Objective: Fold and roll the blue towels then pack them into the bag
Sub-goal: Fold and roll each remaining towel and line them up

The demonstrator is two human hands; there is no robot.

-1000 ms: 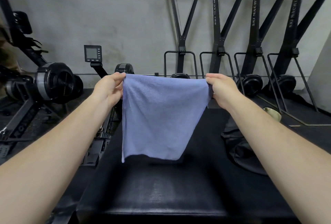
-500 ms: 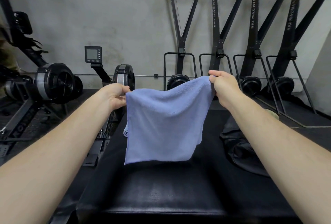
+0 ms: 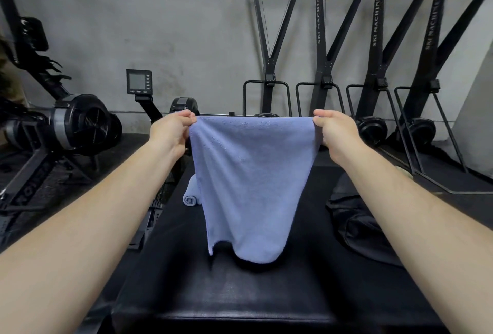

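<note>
The left hand [image 3: 170,132] has risen level with the right hand [image 3: 334,131], pulling the blue towel [image 3: 250,184] taut again. Each hand pinches a top corner; the towel hangs above the black padded bench [image 3: 266,293], between a rolled towel [image 3: 190,195] and the black bag [image 3: 360,229].

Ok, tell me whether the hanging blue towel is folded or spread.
Spread: the blue towel hangs open, its top corners pinched by the left hand and right hand.

Grey wall [image 3: 186,40] (black lettering), 4 ski machines [image 3: 322,48].
</note>
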